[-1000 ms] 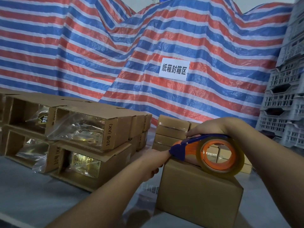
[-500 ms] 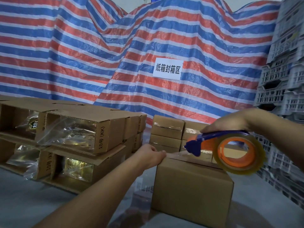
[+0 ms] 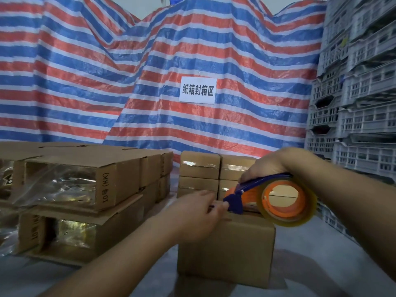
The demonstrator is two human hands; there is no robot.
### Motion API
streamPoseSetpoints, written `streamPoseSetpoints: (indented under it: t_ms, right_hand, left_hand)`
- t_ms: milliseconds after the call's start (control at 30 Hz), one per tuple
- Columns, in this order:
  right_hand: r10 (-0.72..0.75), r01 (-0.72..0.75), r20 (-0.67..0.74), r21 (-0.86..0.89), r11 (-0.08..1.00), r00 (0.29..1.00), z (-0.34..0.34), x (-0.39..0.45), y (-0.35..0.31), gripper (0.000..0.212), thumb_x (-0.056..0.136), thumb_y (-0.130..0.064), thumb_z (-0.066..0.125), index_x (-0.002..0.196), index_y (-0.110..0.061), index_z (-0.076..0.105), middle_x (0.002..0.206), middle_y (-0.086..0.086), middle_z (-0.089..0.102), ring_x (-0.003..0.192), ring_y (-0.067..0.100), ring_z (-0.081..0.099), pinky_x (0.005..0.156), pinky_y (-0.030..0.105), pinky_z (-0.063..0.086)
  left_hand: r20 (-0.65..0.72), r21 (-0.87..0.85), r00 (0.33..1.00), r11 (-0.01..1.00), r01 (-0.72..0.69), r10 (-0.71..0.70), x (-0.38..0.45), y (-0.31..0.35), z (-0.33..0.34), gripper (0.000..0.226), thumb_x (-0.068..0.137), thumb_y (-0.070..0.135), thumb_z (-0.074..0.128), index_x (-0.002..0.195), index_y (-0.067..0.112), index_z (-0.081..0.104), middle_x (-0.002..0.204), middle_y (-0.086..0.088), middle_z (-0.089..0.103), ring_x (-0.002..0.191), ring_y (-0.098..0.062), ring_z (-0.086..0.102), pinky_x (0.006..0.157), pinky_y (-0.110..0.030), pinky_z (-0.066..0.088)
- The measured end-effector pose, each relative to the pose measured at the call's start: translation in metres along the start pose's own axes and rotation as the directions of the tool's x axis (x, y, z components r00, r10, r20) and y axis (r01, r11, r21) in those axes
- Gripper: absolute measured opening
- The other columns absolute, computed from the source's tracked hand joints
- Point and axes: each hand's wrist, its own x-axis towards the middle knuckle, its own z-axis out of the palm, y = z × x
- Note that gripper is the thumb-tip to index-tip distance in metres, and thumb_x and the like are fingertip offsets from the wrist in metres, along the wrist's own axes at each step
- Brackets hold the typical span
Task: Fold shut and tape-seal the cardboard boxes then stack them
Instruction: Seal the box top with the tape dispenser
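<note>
Only the head view to go on, so here's what it gives.

The box being sealed [image 3: 227, 249] sits on the bench [image 3: 310, 266] dead centre, close to the person, flaps already folded down. Its top seam seems to run left-right across the view, and that's the line the whole move hangs on. The right hand [image 3: 270, 166] is wrapped over the top of the tape dispenser [image 3: 278, 200], fingers curled round the blue handle, with the blue cutter end touching the box top near its left edge. The left hand [image 3: 192, 213] sits just to the left of that cutter, fingers fairly straight, pressing at the box's top-left corner. My guess is it's pinning the tape's free end, but the tape itself is clear and I honestly can't make it out.

So the dispenser's roll end points right, with the uncovered seam lying that way too. The pull looks like it should go rightward along the seam, right hand doing the travel, left just anchoring.

Hidden stuff: most of the box top is behind the dispenser and both hands, so I can't tell how much is already taped. Sealed boxes [image 3: 199, 166] are stacked behind, open ones [image 3: 70, 183] off to the left.
</note>
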Motion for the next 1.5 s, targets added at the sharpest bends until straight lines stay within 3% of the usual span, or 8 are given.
streamPoseSetpoints:
  t_ms: [167, 367, 733, 967, 1133, 1300, 1433, 1500]
  right_hand:
    - [-0.051, 0.052, -0.038, 0.004, 0.999, 0.998, 0.000, -0.001, 0.007, 0.036, 0.104, -0.028, 0.049, 0.140, -0.021, 0.047, 0.106, 0.000, 0.062, 0.092, 0.013, 0.063, 0.081, 0.024, 0.052]
    - [-0.029, 0.042, -0.077, 0.169, 0.985, 0.997, -0.004, -0.007, 0.037, 0.022, 0.107, -0.042, 0.040, 0.097, -0.034, 0.058, 0.065, -0.014, 0.069, 0.059, 0.001, 0.065, 0.061, 0.016, 0.052]
    - [0.025, 0.001, -0.126, 0.200, 0.980, 0.992, 0.034, -0.009, 0.079, 0.041, 0.106, -0.050, 0.034, 0.081, -0.045, 0.066, 0.063, -0.025, 0.067, 0.058, -0.009, 0.062, 0.064, 0.013, 0.047]
    - [0.057, -0.016, -0.173, 0.232, 0.973, 0.983, 0.040, -0.009, 0.081, 0.028, 0.106, -0.049, 0.034, 0.091, -0.041, 0.056, 0.073, -0.017, 0.068, 0.065, -0.005, 0.066, 0.066, 0.015, 0.044]
    - [0.071, -0.016, -0.163, 0.314, 0.949, 0.984, 0.042, -0.012, 0.083, 0.040, 0.105, -0.055, 0.033, 0.086, -0.033, 0.062, 0.063, -0.014, 0.069, 0.052, -0.004, 0.063, 0.066, 0.020, 0.046]
    - [0.042, 0.009, -0.163, 0.303, 0.953, 0.986, 0.026, -0.035, 0.094, 0.042, 0.106, -0.052, 0.033, 0.082, -0.049, 0.068, 0.066, -0.012, 0.067, 0.052, -0.005, 0.059, 0.064, 0.015, 0.050]
    - [0.091, -0.030, -0.145, 0.380, 0.925, 0.985, 0.039, -0.042, 0.117, 0.050, 0.097, -0.064, 0.042, 0.113, -0.022, 0.065, 0.103, 0.017, 0.072, 0.085, 0.024, 0.069, 0.097, 0.043, 0.053]
    - [0.100, -0.035, -0.145, 0.394, 0.918, 0.984, 0.055, -0.036, 0.116, 0.050, 0.096, -0.064, 0.043, 0.104, -0.022, 0.069, 0.094, 0.010, 0.072, 0.078, 0.017, 0.067, 0.093, 0.041, 0.053]
  left_hand:
    - [0.087, 0.198, 0.996, 0.980, -0.021, 0.003, -0.004, 0.000, 0.007, 0.080, 0.090, 0.077, 0.030, 0.153, 0.028, 0.027, 0.159, 0.004, 0.030, 0.145, -0.015, 0.027, 0.116, -0.036, 0.023]
    - [0.113, 0.201, 0.994, 0.980, -0.013, -0.010, -0.002, -0.003, 0.009, 0.081, 0.088, 0.078, 0.029, 0.154, 0.030, 0.023, 0.161, 0.004, 0.025, 0.147, -0.017, 0.024, 0.117, -0.038, 0.022]
    - [0.145, 0.209, 0.989, 0.977, -0.033, 0.002, -0.004, -0.004, 0.009, 0.075, 0.089, 0.077, 0.027, 0.154, 0.042, 0.013, 0.163, 0.007, 0.018, 0.148, -0.019, 0.019, 0.117, -0.040, 0.021]
    - [0.194, 0.297, 0.981, 0.953, -0.058, -0.001, 0.013, 0.030, -0.002, 0.088, 0.087, 0.080, 0.028, 0.157, 0.029, 0.012, 0.164, -0.001, 0.015, 0.150, -0.021, 0.013, 0.121, -0.047, 0.004]
    - [0.214, 0.281, 0.977, 0.956, -0.080, 0.019, 0.019, 0.051, 0.016, 0.091, 0.084, 0.082, 0.036, 0.154, 0.025, 0.024, 0.161, 0.000, 0.026, 0.144, -0.021, 0.029, 0.114, -0.042, 0.026]
    - [0.201, 0.285, 0.979, 0.954, -0.090, 0.032, 0.019, 0.046, 0.017, 0.088, 0.083, 0.083, 0.033, 0.151, 0.028, 0.031, 0.156, 0.003, 0.035, 0.137, -0.018, 0.039, 0.106, -0.039, 0.035]
    - [0.203, 0.293, 0.978, 0.951, -0.100, 0.041, 0.018, 0.044, 0.019, 0.090, 0.083, 0.083, 0.030, 0.155, 0.031, 0.018, 0.162, 0.003, 0.022, 0.145, -0.020, 0.027, 0.114, -0.041, 0.026]
    - [0.221, 0.286, 0.974, 0.952, -0.108, 0.044, 0.018, 0.044, 0.019, 0.088, 0.084, 0.083, 0.030, 0.155, 0.037, 0.007, 0.164, 0.002, 0.016, 0.147, -0.021, 0.022, 0.116, -0.043, 0.022]
